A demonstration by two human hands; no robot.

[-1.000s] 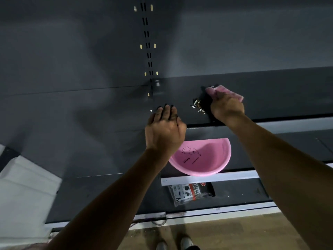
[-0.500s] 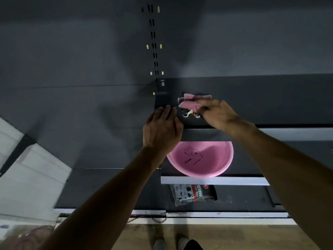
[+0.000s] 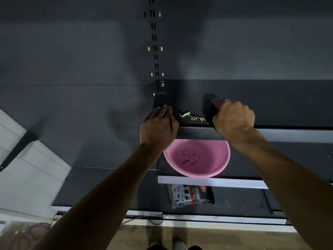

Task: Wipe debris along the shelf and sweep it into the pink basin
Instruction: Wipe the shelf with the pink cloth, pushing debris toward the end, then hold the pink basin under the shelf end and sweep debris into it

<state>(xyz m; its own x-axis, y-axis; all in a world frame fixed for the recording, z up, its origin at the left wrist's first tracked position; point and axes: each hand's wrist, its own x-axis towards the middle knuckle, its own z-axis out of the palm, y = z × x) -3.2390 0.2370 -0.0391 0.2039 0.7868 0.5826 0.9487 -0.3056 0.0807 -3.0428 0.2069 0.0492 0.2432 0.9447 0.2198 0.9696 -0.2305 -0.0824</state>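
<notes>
Nearest, on the lower shelf, sits the round pink plastic basin (image 3: pixel 196 158), directly below the front lip of the dark grey metal shelf (image 3: pixel 270 103) above. On that lip lies a small streak of pale and brown debris (image 3: pixel 192 116), its long axis running left to right, between the two hands. The left hand (image 3: pixel 159 126) rests at the shelf's left end with fingers straight, walling off that side. The right hand (image 3: pixel 233 117), just right of the debris, grips a pink cloth (image 3: pixel 217 102). A pull nearward should tip the debris over the edge into the basin.
</notes>
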